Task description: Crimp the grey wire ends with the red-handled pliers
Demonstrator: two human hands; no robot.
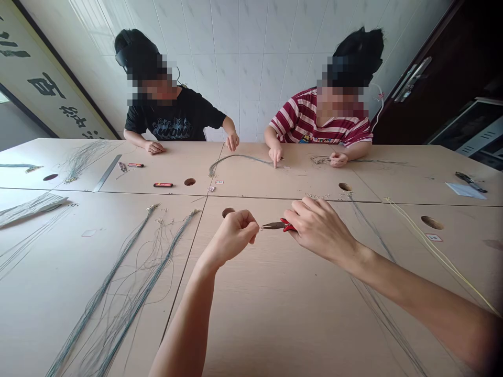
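Observation:
Above the middle of the table, my right hand (314, 222) grips red-handled needle-nose pliers (274, 225), their dark jaws pointing left. My left hand (238, 230) is closed in a pinch just left of the jaw tips. A tiny metal piece (260, 229) shows between its fingertips and the pliers; its kind is too small to make out. Left of my hands lie bundles of thin grey-blue cords (157, 267) with small metal ends. More thin grey cords (371, 230) run beneath my right forearm.
Across the table (275, 314) sit a person in a black shirt (173, 118) and a person in a striped shirt (298, 118), both handling cords. Yellow cords (428, 238) lie at the right. A metal ruler (107, 173) and a red-and-black marker (163, 185) are at the far left.

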